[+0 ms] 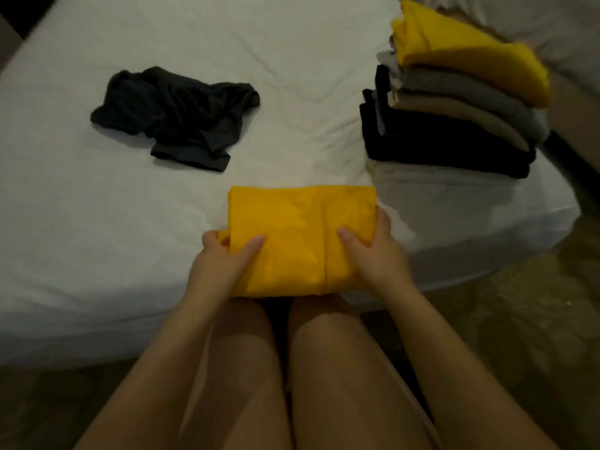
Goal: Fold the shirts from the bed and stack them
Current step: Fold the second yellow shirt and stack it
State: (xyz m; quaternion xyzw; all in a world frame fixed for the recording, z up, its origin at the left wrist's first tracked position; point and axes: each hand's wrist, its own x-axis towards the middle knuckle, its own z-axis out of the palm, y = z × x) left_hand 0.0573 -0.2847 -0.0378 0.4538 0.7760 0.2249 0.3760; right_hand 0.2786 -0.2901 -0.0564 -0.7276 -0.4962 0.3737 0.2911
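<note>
A folded yellow shirt [298, 228] lies at the near edge of the white bed [227, 60], partly over my knees. My left hand [224, 258] grips its left edge, thumb on top and fingers underneath. My right hand [373, 251] holds its right edge the same way. A crumpled black shirt [175, 118] lies unfolded on the bed to the left. At the right stands a stack of folded shirts [454, 118], with black ones at the bottom, tan and grey above, and a yellow one [470, 50] on top.
My bare knees [292, 368] are against the bed's near edge. A patterned floor [519, 319] shows to the right of the bed. A white pillow or bedding [552, 24] lies behind the stack at the far right.
</note>
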